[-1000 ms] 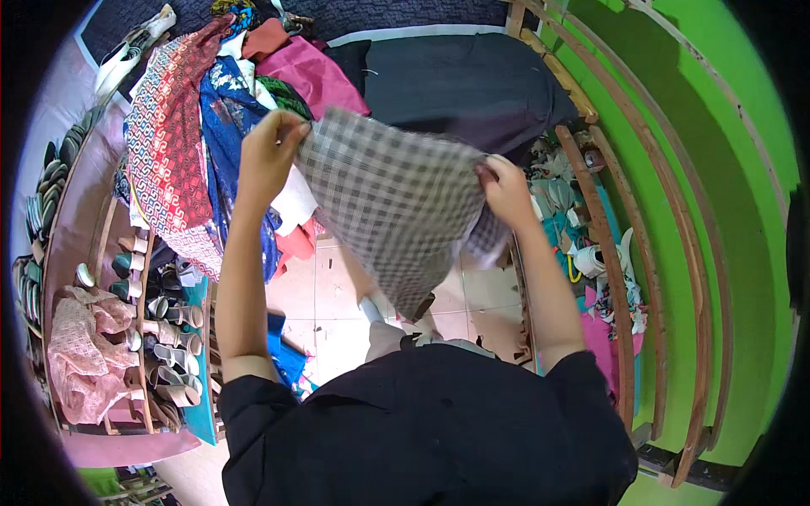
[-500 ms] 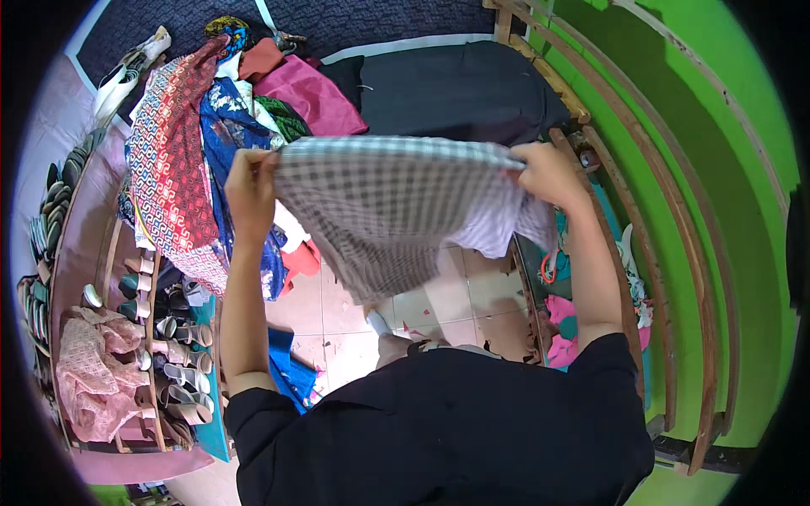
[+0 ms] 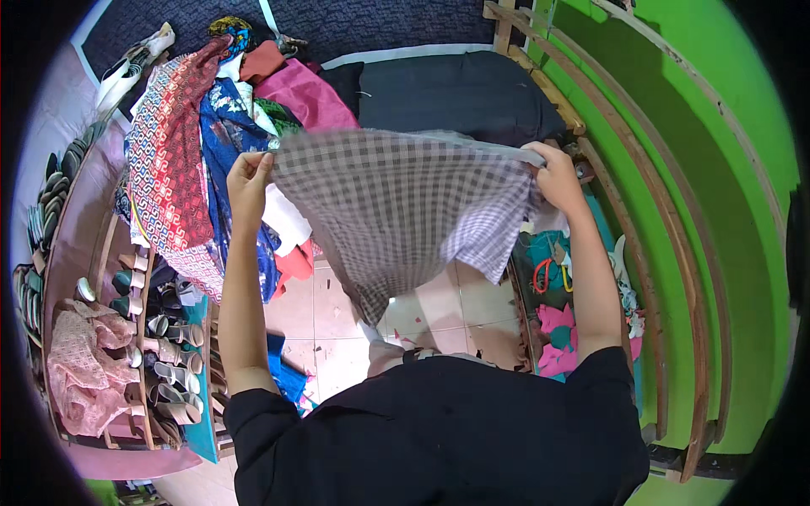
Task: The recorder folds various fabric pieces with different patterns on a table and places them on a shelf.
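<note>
A grey-and-white checked cloth point(image 3: 380, 194) hangs stretched between my two hands, in front of my body. Its upper left corner is pinched by my left hand point(image 3: 249, 187), thumb against fingers. My right hand point(image 3: 554, 175) grips the upper right end, fingers wrapped round the edge. The lower part of the cloth droops to a point above the tiled floor, and its right side looks paler. Whether it is a garment or a plain piece of fabric I cannot tell.
Patterned clothes point(image 3: 173, 152) lie heaped at the far left, beside a black cushion point(image 3: 456, 97). Shoes point(image 3: 177, 375) fill a rack at the left, near a pink lace cloth point(image 3: 89, 363). Wooden rails point(image 3: 666, 194) run along the green wall at right. Pink scraps point(image 3: 557, 341) lie below.
The checked cloth has swung and opened out, its lower point hanging slightly lower. My right hand has shifted a little to the right; both hands keep their hold.
</note>
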A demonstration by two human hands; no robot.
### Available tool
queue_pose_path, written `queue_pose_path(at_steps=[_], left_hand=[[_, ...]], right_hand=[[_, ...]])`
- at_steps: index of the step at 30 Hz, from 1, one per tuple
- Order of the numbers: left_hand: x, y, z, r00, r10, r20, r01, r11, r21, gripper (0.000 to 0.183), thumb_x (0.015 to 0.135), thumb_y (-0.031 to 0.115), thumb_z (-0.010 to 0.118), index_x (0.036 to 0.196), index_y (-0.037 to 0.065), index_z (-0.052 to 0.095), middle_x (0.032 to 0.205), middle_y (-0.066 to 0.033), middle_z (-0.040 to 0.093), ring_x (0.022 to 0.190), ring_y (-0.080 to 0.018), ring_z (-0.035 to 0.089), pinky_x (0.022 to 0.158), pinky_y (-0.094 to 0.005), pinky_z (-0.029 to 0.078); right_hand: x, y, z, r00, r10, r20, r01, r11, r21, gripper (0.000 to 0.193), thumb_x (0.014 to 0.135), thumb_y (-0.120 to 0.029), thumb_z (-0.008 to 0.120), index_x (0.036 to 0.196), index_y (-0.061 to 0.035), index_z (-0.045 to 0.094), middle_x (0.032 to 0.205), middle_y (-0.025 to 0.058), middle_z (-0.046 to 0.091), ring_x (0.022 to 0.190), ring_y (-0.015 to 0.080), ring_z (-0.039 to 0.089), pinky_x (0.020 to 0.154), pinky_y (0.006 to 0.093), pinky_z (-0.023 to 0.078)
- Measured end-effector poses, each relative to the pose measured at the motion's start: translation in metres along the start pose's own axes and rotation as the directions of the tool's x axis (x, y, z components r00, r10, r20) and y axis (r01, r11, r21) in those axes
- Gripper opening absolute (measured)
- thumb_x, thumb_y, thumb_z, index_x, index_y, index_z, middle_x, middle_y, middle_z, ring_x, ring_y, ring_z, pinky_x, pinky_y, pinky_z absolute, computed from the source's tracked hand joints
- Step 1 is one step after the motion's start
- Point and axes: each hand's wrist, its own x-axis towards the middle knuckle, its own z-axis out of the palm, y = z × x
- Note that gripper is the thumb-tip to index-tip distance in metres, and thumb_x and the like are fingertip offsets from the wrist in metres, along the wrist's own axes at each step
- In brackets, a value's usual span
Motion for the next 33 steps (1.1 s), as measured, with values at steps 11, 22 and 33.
queue_pose_path(at_steps=[11,22,33], left_hand=[[0.031,0.005,0.025,0.983,-0.026,0.180,0.081,0.948,-0.308,0.011,0.090,0.018,0.050,0.089,0.007,0.048,0.074,0.0040,0.046,0.065,-0.0031,0.041,0.058,-0.0167,0.035],[0.032,0.062,0.149,0.686,0.135,0.715,-0.041,0.988,-0.147,0.008,0.080,0.004,0.063,0.082,0.001,0.055,0.076,0.0010,0.055,0.070,-0.0032,0.050,0.060,-0.0178,0.040],[0.003,-0.031,0.154,0.888,0.433,0.153,-0.444,0.895,0.041,0.066,0.059,0.025,0.079,0.110,0.001,0.044,0.099,-0.0103,0.045,0.092,-0.0201,0.047,0.078,-0.0314,0.040]], right_hand=[[0.015,0.023,-0.005,0.998,-0.055,0.010,0.053,0.986,0.159,0.016,0.073,-0.001,0.060,0.089,0.0002,0.058,0.068,0.0125,0.059,0.061,0.0179,0.050,0.060,0.0276,0.041],[0.046,-0.080,0.066,0.933,-0.345,0.098,0.273,0.860,0.431,0.095,0.057,-0.019,0.078,0.135,-0.0052,0.024,0.135,0.0176,0.028,0.126,0.0279,0.028,0.103,0.0361,0.025],[0.114,-0.083,0.055,0.997,0.032,-0.065,0.013,0.802,0.597,0.012,0.081,-0.011,0.062,0.083,0.0008,0.063,0.071,0.0004,0.060,0.063,0.0049,0.051,0.056,0.0216,0.041]])
